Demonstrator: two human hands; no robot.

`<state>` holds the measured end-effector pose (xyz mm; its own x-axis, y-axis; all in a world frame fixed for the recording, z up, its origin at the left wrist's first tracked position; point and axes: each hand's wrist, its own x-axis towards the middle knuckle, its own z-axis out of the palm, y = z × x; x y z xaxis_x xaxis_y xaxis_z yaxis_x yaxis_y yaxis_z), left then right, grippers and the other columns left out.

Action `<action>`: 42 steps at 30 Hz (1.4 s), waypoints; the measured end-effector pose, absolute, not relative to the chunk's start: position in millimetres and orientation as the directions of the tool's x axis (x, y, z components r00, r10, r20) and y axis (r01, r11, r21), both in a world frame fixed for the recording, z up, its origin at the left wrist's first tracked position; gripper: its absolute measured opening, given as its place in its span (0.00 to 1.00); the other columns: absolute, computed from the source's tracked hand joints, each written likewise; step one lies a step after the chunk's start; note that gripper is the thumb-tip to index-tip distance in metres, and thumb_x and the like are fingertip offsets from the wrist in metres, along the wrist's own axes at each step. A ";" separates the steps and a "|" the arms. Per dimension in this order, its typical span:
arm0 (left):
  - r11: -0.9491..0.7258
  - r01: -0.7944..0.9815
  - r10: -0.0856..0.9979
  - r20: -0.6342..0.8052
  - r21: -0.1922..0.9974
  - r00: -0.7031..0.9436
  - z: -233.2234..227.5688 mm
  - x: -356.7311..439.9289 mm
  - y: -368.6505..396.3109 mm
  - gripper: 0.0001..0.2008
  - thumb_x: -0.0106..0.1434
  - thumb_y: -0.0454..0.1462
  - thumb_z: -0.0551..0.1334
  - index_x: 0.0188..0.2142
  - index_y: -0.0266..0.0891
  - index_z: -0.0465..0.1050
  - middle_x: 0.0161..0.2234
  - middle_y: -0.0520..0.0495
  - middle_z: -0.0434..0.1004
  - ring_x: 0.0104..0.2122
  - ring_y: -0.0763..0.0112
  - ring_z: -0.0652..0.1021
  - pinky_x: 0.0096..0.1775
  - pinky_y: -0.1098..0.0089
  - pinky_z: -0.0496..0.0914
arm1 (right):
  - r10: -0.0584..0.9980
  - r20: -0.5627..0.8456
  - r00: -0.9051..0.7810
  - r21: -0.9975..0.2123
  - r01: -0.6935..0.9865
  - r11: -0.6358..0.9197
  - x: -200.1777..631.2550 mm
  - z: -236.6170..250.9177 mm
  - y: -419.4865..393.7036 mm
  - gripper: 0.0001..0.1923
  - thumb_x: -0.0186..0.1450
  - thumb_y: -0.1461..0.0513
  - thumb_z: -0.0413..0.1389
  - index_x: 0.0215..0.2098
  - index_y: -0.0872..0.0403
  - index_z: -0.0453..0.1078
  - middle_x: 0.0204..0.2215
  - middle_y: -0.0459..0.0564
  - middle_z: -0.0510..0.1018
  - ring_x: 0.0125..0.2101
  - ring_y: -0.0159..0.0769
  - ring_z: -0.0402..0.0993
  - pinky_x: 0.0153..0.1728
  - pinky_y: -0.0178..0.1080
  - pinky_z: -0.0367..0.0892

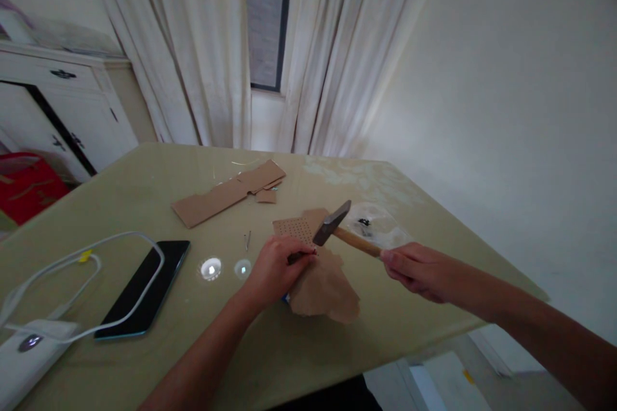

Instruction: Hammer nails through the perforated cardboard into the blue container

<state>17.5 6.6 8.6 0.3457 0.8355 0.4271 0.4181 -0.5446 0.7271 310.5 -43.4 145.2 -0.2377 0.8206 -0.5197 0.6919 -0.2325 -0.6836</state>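
Brown paper point(324, 288) lay on the table point(395, 314) under your left hand point(274, 270), which pinched something small on it, while your right hand point(415, 270) firmly gripped the hammer point(340, 228) above.

One hammer point(337, 226), one phone point(144, 286), two hands point(274, 266).

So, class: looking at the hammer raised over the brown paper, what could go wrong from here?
1. The left hand sits right beneath the hammer, so its fingers might get struck.
2. The right hand grips the handle's far end; the swing could wander.
3. The brown paper lies crumpled and may slip.
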 end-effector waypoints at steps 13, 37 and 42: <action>-0.537 0.420 0.840 0.416 0.732 0.348 9.8 17.9 6.4 0.04 0.69 0.35 0.71 0.40 0.46 0.88 0.39 0.48 0.91 0.39 0.60 0.87 0.46 0.60 0.76 | 0.818 -0.545 -0.185 -0.654 0.705 -0.276 316.5 139.1 -35.9 0.40 0.60 0.22 0.52 0.27 0.48 0.56 0.18 0.36 0.55 0.17 0.25 0.44 0.14 0.31 0.42; -0.503 0.400 0.858 0.386 0.766 0.339 8.3 18.2 7.6 0.04 0.68 0.35 0.73 0.40 0.47 0.88 0.39 0.50 0.91 0.40 0.61 0.87 0.49 0.59 0.75 | 0.834 -0.523 -0.177 -0.721 0.615 -0.321 317.1 149.7 -40.0 0.39 0.63 0.25 0.53 0.28 0.49 0.57 0.19 0.35 0.51 0.19 0.26 0.41 0.17 0.31 0.41; -0.507 0.417 0.856 0.386 0.754 0.344 10.3 18.4 6.5 0.04 0.68 0.35 0.73 0.40 0.47 0.88 0.39 0.50 0.91 0.41 0.60 0.87 0.48 0.59 0.75 | 0.811 -0.562 -0.161 -0.649 0.693 -0.312 314.7 134.3 -37.5 0.42 0.57 0.20 0.51 0.28 0.49 0.59 0.20 0.36 0.56 0.18 0.25 0.46 0.15 0.30 0.44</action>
<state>18.4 6.5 10.3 0.3441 0.8560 0.3857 0.4170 -0.5074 0.7541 314.7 -37.5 134.3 -0.1607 0.8113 -0.5621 0.6934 -0.3125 -0.6492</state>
